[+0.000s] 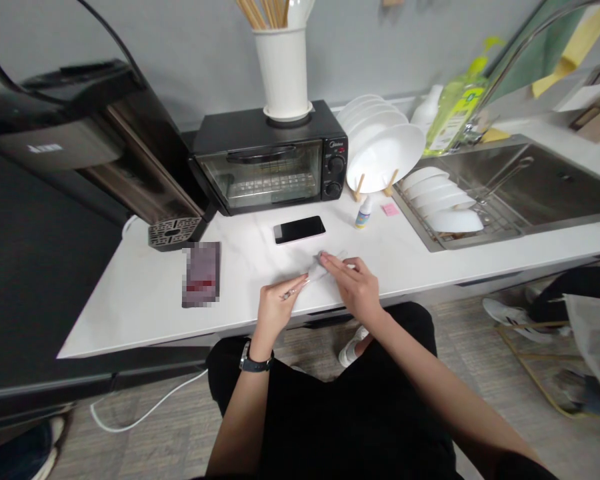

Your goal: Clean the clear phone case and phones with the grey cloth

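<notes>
Over the front edge of the white counter, my left hand (275, 308) is closed on a small, shiny, thin-framed thing (288, 293), too small to name surely. My right hand (354, 283) pinches a pale, thin cloth or wipe (320, 270) that spans the gap between both hands. Its fingers are pressed together and partly hide the cloth. Just beyond the hands lies a phone (300, 230) with a dark screen. A small white spray bottle (363, 213) with a coloured label stands upright to the right of the phone.
A blurred-out dark packet (201, 275) lies at left, near a coffee machine (165, 153). Behind are a toaster oven (270, 163) with a white utensil holder (283, 73) on top, racked plates (385, 157), a pink note (390, 210) and a sink (550, 180) holding bowls.
</notes>
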